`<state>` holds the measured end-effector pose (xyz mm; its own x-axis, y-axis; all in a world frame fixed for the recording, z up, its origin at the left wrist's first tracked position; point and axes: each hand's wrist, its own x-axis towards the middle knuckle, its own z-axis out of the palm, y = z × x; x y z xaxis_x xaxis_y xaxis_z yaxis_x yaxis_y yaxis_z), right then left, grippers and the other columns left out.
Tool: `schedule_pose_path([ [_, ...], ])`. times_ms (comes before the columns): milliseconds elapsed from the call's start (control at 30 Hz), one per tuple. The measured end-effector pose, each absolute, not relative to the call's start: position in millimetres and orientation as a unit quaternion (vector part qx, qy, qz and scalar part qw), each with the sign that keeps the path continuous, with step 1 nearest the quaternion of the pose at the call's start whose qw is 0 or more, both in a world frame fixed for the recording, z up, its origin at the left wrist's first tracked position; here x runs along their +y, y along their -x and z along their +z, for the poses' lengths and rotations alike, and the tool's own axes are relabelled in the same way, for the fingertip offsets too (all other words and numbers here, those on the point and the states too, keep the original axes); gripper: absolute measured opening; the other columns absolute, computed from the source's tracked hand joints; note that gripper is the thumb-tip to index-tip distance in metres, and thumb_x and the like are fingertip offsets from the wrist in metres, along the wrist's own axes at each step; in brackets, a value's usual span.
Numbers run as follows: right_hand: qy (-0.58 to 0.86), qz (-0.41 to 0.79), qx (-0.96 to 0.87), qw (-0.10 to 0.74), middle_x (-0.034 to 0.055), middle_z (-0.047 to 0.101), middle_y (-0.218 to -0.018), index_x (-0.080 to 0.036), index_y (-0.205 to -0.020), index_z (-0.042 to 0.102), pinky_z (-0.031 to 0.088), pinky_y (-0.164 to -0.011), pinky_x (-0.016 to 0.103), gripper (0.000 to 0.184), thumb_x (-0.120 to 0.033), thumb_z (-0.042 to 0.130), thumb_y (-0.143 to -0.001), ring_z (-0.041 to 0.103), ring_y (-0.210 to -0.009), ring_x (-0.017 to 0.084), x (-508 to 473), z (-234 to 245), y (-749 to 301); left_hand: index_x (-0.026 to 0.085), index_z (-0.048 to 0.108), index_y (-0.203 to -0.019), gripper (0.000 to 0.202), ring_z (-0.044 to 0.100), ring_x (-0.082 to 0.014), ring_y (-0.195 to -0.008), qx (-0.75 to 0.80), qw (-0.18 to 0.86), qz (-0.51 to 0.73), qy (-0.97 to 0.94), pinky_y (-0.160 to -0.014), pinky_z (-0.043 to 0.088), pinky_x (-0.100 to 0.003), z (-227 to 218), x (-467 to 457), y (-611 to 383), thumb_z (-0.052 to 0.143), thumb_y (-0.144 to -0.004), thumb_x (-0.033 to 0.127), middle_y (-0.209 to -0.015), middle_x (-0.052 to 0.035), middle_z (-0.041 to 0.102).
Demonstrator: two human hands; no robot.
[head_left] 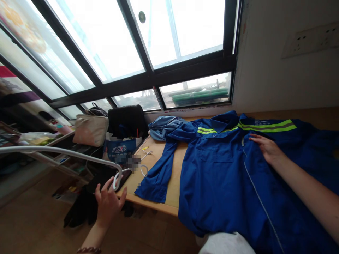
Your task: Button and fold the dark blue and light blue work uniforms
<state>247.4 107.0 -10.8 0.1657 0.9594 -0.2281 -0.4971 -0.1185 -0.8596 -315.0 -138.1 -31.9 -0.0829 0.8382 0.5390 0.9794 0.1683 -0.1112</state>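
Note:
A blue work jacket (225,169) with yellow-green reflective stripes lies spread, front up, on a wooden table (159,155). One sleeve (159,173) reaches toward the table's left edge. My right hand (266,148) rests flat on the jacket's chest beside the front opening, fingers stretched out. My left hand (108,203) is raised off the table's left corner with its fingers apart. Its fingertips are at the curved end of a long white bar (116,178) that comes in from the left. I cannot tell whether the fingers touch it.
A light blue cloth (164,127) lies bunched at the table's back by the window. A white cable (145,165) lies near the left edge. Left of the table stand a beige bag (90,129), a black bag (127,121) and a blue-and-white bag (120,150). Wall sockets (309,38) sit at upper right.

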Motion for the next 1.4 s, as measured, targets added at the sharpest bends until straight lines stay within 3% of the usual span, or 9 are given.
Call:
schedule_pose_path([
  [200, 0.411, 0.545, -0.259, 0.684, -0.0005, 0.067, -0.076, -0.018, -0.090, 0.064, 0.049, -0.047, 0.010, 0.028, -0.007, 0.061, -0.065, 0.059, -0.055, 0.007, 95, -10, -256, 0.029, 0.027, -0.126, 0.063, 0.048, -0.0240, -0.106, -0.558, 0.221, -0.267, 0.754, -0.090, 0.039, -0.046, -35, -158, 234, 0.052, -0.072, 0.010, -0.107, -0.0062, 0.057],
  [333, 0.422, 0.588, -0.217, 0.655, 0.0002, 0.067, -0.074, -0.017, -0.084, 0.063, 0.051, -0.050, 0.014, 0.024, -0.006, 0.060, -0.063, 0.061, -0.057, 0.009, 89, -45, -253, 0.026, 0.044, -0.115, 0.048, 0.053, -0.0213, -0.097, -0.457, 0.089, -0.277, 0.840, -0.085, 0.042, -0.039, -12, -135, 157, 0.050, -0.072, 0.005, -0.097, -0.0060, 0.061],
  [500, 0.400, 0.597, -0.237, 0.654, 0.0033, 0.068, -0.076, -0.016, -0.084, 0.063, 0.052, -0.054, 0.016, 0.024, -0.006, 0.060, -0.063, 0.063, -0.062, 0.011, 91, -49, -251, 0.021, 0.056, -0.093, 0.017, 0.056, -0.0176, -0.084, -0.470, -0.118, -0.289, 0.826, -0.075, 0.044, -0.029, 22, -62, 63, 0.045, -0.080, 0.021, -0.087, -0.0071, 0.062],
  [600, 0.402, 0.592, -0.250, 0.652, 0.0035, 0.068, -0.077, -0.017, -0.085, 0.062, 0.054, -0.055, 0.019, 0.024, -0.007, 0.060, -0.063, 0.064, -0.065, 0.013, 91, -44, -249, 0.018, 0.060, -0.087, 0.019, 0.058, -0.0155, -0.074, -0.440, -0.204, -0.301, 0.821, -0.068, 0.044, -0.025, 24, 1, 5, 0.045, -0.080, 0.028, -0.082, -0.0073, 0.063],
  [733, 0.398, 0.592, -0.281, 0.642, 0.0031, 0.068, -0.077, -0.018, -0.087, 0.061, 0.054, -0.053, 0.021, 0.030, -0.010, 0.067, -0.059, 0.064, -0.065, 0.016, 91, -43, -242, 0.012, 0.062, -0.083, 0.019, 0.058, -0.0155, -0.066, -0.496, -0.285, -0.318, 0.756, -0.066, 0.044, -0.026, -2, 87, -60, 0.047, -0.074, 0.020, -0.070, -0.0069, 0.063],
  [867, 0.378, 0.584, -0.289, 0.658, 0.0014, 0.068, -0.077, -0.019, -0.086, 0.060, 0.054, -0.055, 0.022, 0.034, -0.012, 0.070, -0.054, 0.064, -0.067, 0.016, 90, -44, -242, 0.012, 0.064, -0.081, 0.018, 0.058, -0.0157, -0.068, -0.547, -0.291, -0.342, 0.706, -0.069, 0.043, -0.027, -34, 128, -87, 0.051, -0.068, 0.013, -0.075, -0.0083, 0.064],
  [1000, 0.382, 0.565, -0.296, 0.669, -0.0002, 0.068, -0.078, -0.021, -0.085, 0.058, 0.055, -0.060, 0.025, 0.034, -0.014, 0.070, -0.054, 0.064, -0.071, 0.017, 91, -43, -246, 0.015, 0.064, -0.085, 0.020, 0.056, -0.0143, -0.070, -0.509, -0.279, -0.391, 0.714, -0.066, 0.041, -0.024, -51, 130, -82, 0.051, -0.070, 0.018, -0.080, -0.0061, 0.064],
  [1200, 0.404, 0.519, -0.358, 0.662, 0.0017, 0.068, -0.080, -0.022, -0.087, 0.056, 0.055, -0.065, 0.032, 0.032, -0.024, 0.070, -0.057, 0.064, -0.075, 0.021, 91, -37, -243, 0.018, 0.066, -0.090, 0.028, 0.055, -0.0149, -0.073, -0.459, -0.245, -0.354, 0.777, -0.066, 0.040, -0.023, -47, 121, -83, 0.053, -0.073, 0.037, -0.085, -0.0053, 0.063],
  [1400, 0.417, 0.458, -0.390, 0.681, 0.0033, 0.068, -0.079, -0.020, -0.087, 0.057, 0.053, -0.062, 0.030, 0.029, -0.027, 0.067, -0.061, 0.064, -0.071, 0.020, 82, -25, -244, 0.021, 0.067, -0.080, 0.021, 0.056, -0.0165, -0.074, -0.458, -0.219, -0.280, 0.815, -0.064, 0.040, -0.024, -43, 113, -93, 0.062, -0.066, 0.037, -0.082, -0.0026, 0.062],
])
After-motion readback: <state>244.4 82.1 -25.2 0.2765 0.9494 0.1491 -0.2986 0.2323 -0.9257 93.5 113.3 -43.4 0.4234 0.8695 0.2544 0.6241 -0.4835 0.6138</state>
